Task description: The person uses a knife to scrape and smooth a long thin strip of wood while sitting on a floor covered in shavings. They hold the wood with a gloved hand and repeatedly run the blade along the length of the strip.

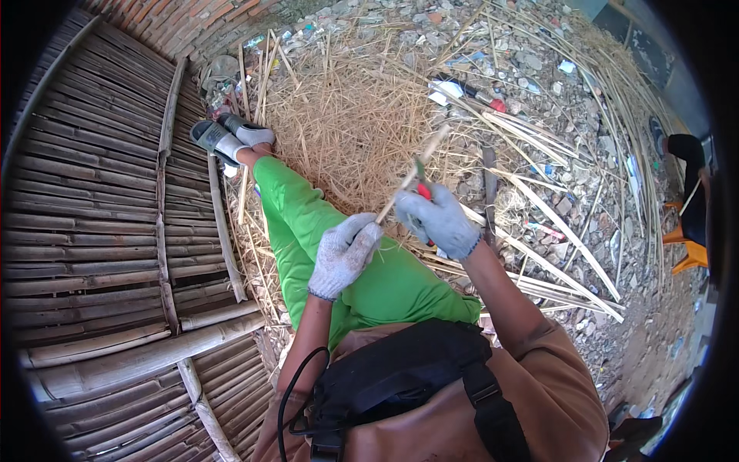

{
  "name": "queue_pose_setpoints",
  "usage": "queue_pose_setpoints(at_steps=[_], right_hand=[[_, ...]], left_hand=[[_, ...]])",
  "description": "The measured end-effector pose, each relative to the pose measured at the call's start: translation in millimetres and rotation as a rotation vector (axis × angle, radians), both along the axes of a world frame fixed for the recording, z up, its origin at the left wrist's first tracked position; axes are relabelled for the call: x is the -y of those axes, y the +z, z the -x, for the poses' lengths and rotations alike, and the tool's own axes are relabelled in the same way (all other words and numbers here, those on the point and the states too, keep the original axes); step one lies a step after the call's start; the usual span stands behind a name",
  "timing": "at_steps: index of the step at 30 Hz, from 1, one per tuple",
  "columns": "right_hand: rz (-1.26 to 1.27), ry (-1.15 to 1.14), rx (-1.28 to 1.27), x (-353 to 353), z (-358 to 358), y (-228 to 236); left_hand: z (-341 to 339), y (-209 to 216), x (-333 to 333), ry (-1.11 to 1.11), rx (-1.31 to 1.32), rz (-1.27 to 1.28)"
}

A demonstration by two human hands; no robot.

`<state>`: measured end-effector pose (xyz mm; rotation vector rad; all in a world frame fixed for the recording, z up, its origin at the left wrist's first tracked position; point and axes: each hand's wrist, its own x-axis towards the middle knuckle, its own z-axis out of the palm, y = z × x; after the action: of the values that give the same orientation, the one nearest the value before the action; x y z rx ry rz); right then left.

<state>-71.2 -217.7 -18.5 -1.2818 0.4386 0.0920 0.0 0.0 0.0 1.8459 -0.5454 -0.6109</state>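
My left hand (pixel 346 254), in a white knitted glove, is closed round the near end of a thin pale bamboo strip (pixel 391 206). The strip slants up and away to the right, above my green trouser leg (pixel 323 223). My right hand (pixel 440 219), in a greyish glove, grips the red handle of a small knife (pixel 422 182). The blade points away from me and lies against or just over the strip; I cannot tell whether it touches. A thin shaving hangs near my left glove.
A bamboo-slat panel (pixel 92 231) fills the left side. Straw-like shavings (pixel 346 123) cover the ground beyond my legs. Long split bamboo strips (pixel 554 223) lie on rubble at the right. Another person's dark-clothed leg (pixel 689 169) and an orange stool (pixel 685 250) stand at the far right.
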Motion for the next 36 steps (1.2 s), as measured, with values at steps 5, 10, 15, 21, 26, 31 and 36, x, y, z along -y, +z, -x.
queue_pose_setpoints(at_steps=[5,10,15,21,26,31,36], right_hand=[[-0.534,-0.503,0.563,29.3,-13.4,33.4],[0.379,-0.805,0.551,188.2,17.2,40.4],[0.829,-0.329,0.047,87.2,-2.1,15.3],[0.466,0.050,0.057,-3.7,-22.4,10.4],[0.050,-0.077,0.100,-3.8,-21.3,20.9],[-0.464,-0.390,0.706,86.3,-15.7,27.5],[0.977,-0.726,0.323,169.2,2.0,30.9]], left_hand=[[-20.2,-22.2,-36.8,0.071,0.202,-0.035],[-16.9,-41.4,-61.5,0.262,-0.028,0.002],[-11.4,-18.2,-30.1,0.356,-0.028,0.095],[-0.4,3.2,-1.5,0.164,0.084,0.048],[-2.9,6.2,-7.3,0.100,0.207,-0.039],[-9.0,-21.6,-37.5,0.147,0.132,-0.096],[-10.5,-28.1,-43.9,0.266,-0.224,0.091]])
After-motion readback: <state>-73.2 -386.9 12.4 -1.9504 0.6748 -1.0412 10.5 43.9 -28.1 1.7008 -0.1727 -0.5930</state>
